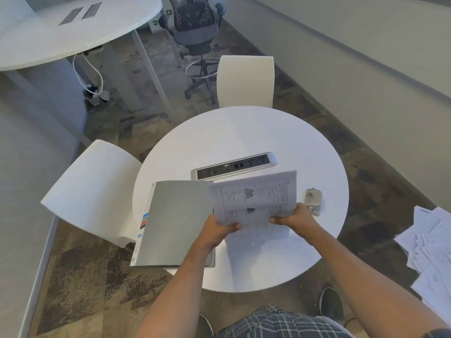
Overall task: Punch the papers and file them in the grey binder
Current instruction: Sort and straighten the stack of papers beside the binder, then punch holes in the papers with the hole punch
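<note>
A stack of printed papers is held tilted above the round white table. My left hand grips its near left corner and my right hand grips its near right edge. More printed sheets lie flat on the table under the lifted stack. The grey binder lies to the left with its cover folded open, overhanging the table's left edge; coloured tabs show along its left side. A small grey hole punch sits on the table just right of the papers.
A power-socket strip is set into the table behind the papers. Two white chairs stand at the far and left sides. A loose heap of papers lies at the right. A black office chair stands beyond.
</note>
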